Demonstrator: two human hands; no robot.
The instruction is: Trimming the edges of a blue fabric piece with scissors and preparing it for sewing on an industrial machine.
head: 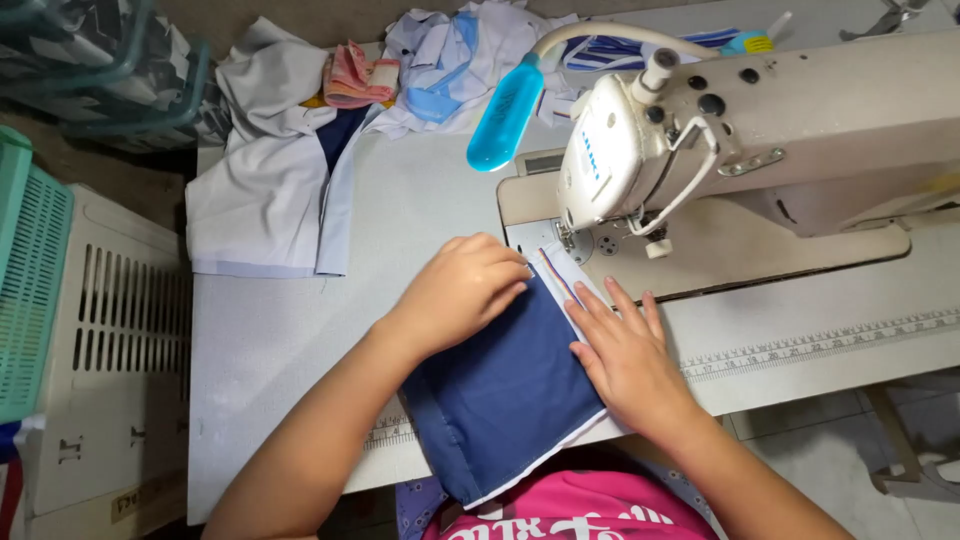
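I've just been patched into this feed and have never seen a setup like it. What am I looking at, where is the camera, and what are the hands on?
There is one picture, taken by a camera on a person's head, looking down at their own bare hands. The cream machine is a sewing machine on a pale table, with a blue lamp on a bendy neck beside it. The left hand and right hand both press flat on a piece of dark blue cloth with a white, striped edge, lying in front of the needle. Neither hand grips it. At the table's far end lies a pile of white and blue cloth. Plastic baskets stand to the left.
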